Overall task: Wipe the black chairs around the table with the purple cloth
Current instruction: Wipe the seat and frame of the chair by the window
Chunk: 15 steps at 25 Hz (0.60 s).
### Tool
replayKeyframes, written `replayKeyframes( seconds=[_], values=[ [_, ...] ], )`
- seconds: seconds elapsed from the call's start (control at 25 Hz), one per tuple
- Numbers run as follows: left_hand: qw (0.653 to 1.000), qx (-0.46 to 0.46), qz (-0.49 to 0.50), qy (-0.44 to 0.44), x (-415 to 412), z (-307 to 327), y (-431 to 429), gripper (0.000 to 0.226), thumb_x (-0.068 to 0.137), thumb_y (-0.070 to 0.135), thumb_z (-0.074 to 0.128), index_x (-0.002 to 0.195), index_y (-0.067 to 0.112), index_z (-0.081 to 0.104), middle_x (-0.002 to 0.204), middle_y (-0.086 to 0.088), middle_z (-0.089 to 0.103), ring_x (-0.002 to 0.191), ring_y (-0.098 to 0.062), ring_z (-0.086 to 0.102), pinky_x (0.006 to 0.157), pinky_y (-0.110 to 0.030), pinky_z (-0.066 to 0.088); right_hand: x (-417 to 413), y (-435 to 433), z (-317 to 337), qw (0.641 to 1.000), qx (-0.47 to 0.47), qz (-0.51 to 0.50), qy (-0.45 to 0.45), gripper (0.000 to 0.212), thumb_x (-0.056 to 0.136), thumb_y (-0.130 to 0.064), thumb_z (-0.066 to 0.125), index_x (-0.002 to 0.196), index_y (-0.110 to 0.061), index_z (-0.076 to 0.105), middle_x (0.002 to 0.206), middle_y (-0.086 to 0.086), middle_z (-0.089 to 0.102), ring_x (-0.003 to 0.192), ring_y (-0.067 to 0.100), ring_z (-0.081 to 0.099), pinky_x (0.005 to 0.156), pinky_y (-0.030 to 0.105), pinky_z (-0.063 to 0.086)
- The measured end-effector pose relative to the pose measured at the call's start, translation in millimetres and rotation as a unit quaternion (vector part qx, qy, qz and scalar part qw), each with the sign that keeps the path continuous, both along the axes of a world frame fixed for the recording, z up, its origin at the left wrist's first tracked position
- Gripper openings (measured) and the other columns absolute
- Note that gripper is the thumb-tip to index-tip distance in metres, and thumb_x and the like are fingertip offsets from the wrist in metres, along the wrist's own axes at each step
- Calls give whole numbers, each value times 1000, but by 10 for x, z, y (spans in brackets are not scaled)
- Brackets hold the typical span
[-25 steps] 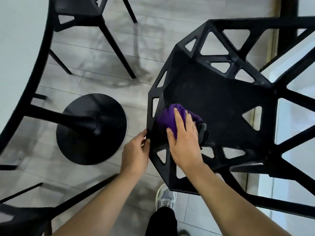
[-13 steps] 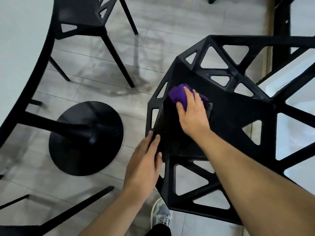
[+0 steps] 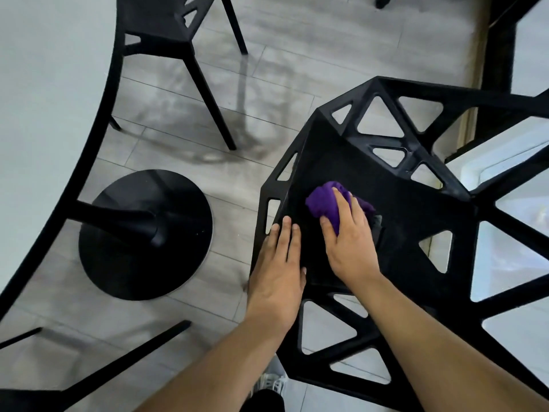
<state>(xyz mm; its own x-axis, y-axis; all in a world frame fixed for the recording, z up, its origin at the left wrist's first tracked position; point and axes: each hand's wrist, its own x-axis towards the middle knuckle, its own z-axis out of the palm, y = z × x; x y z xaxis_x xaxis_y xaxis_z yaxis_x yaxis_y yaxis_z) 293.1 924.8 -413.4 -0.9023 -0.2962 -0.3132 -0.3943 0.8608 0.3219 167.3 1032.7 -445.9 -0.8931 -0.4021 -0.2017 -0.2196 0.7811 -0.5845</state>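
Note:
A black chair (image 3: pixel 416 221) with triangular cut-outs fills the right half of the view, its seat facing up at me. The bunched purple cloth (image 3: pixel 325 203) lies on the left part of the seat. My right hand (image 3: pixel 349 242) presses on the cloth with fingers laid flat over it, covering its near half. My left hand (image 3: pixel 280 272) rests flat on the seat's left edge, fingers straight and pointing away from me.
A white round table (image 3: pixel 44 84) with a black rim fills the upper left, on a black disc base (image 3: pixel 145 233). A second black chair (image 3: pixel 166 28) stands at the top, and part of a third (image 3: pixel 89 379) shows at the bottom left. Grey floor tiles lie between.
My right hand and the cloth slid up the seat, then back toward me. My left hand moved from gripping the seat's front corner to lying flat on its left edge.

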Motion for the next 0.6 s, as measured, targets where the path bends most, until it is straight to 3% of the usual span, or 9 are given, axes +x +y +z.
replayKeyframes(
  seconds=[0.08,0.32,0.4,0.48,0.6],
  values=[
    [1000,-31,-1,-1,7,-52,34,84,87,36,71,156,6,32,164,-14,28,149,-28,34,120,-38,32,-242,-134,17,1000,8,-1,3,61,105,-41,45,160,-30,20,167,5,20,153,27,17,125,46,20],
    [999,-47,-12,-18,29,-110,64,88,88,33,65,157,3,19,165,-19,22,151,-33,30,119,-43,33,-769,-537,143,1000,-4,13,9,60,104,-37,47,159,-23,26,166,11,21,153,33,15,125,48,16],
    [997,-52,-24,-57,-5,-38,67,83,100,33,47,159,5,-4,168,-18,-6,156,-31,6,126,-42,15,-606,-541,158,1000,-8,16,12,60,103,-37,49,158,-24,28,164,11,24,152,33,17,125,48,17],
    [994,-55,-39,-89,-28,73,56,76,109,34,25,152,8,-32,157,-13,-42,151,-27,-28,126,-40,-8,-339,-457,168,997,-9,70,17,59,103,-38,50,158,-29,28,164,8,24,152,30,16,126,46,15],
    [988,-92,-54,-110,-92,181,87,72,110,35,17,147,10,-40,153,-11,-49,147,-26,-37,126,-40,-12,-353,-301,165,991,-13,132,25,60,103,-38,51,158,-31,27,164,4,23,152,25,15,126,40,13]
  ],
)
